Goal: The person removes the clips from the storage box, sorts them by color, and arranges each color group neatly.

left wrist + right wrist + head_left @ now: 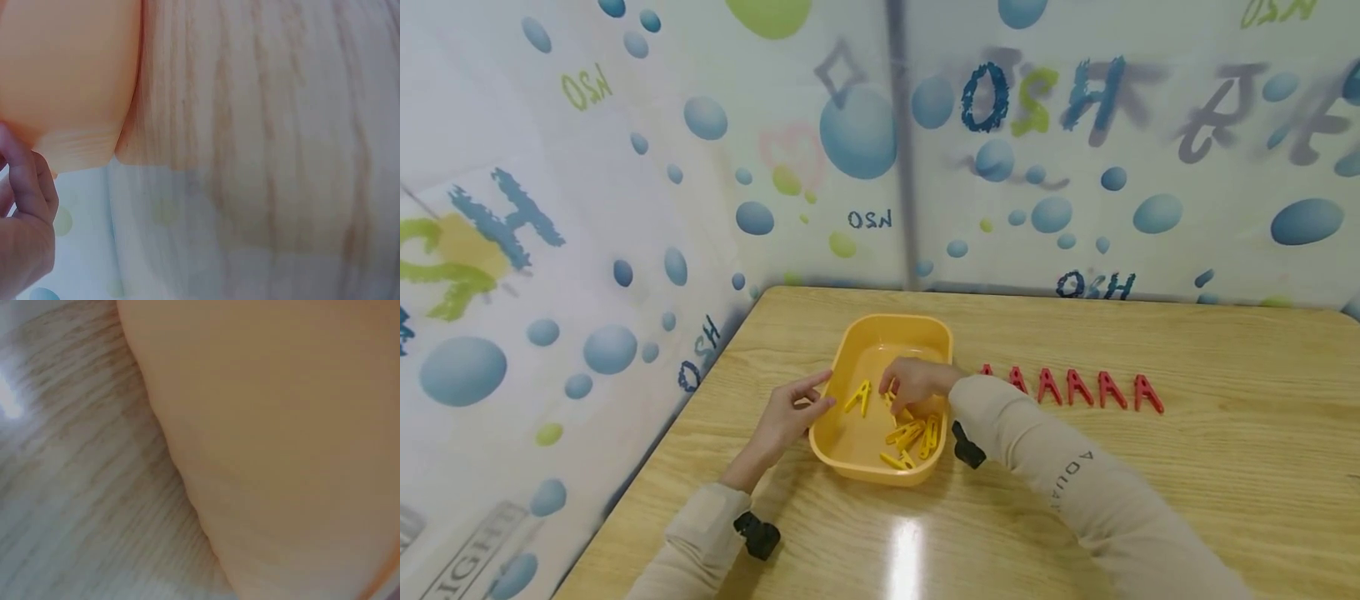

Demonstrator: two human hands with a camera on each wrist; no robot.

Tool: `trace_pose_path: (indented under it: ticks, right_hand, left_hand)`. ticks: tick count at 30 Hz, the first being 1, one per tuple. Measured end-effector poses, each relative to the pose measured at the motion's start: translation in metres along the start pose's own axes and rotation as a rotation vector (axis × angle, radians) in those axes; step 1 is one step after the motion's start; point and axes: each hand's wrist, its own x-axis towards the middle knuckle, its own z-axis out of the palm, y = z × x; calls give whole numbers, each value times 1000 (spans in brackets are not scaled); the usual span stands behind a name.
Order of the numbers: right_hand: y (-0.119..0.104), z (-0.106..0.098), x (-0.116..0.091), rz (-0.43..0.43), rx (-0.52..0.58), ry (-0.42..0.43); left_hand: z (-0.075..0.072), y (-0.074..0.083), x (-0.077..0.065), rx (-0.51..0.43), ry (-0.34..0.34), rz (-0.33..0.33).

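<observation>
A yellow plastic basin [880, 475] stands on the table with several yellow clothespins [906, 433] in it, most of them gathered at its near right. One yellow clothespin [859, 398] lies apart on the left of its floor. My left hand [786, 421] holds the basin's left rim, thumb over the edge and fingers along the outside. Reaching down into the basin, my right hand [917, 379] has its fingers curled around a yellow clothespin [890, 402], which they partly hide. In the right wrist view the basin's outer wall [269, 437] fills most of the picture.
Right of the basin, several red clothespins [1078, 387] stand in a row on the wooden table [1225, 467]; my right sleeve [1075, 475] partly covers the nearest ones. Printed sheeting [1045, 167] hangs behind the table and along its left side.
</observation>
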Motion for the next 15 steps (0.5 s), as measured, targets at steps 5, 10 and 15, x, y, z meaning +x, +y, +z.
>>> trace_pose_path:
  ticks: [5, 10, 15]
  right_hand:
    - [1, 5, 3, -13, 29, 64]
    - [1, 7, 4, -9, 66, 74]
    - [1, 5, 6, 7, 96, 7]
  left_hand:
    - [0, 0, 0, -10, -1, -16]
    - [0, 1, -1, -18, -4, -15]
    - [-1, 1, -2, -16, -12, 12]
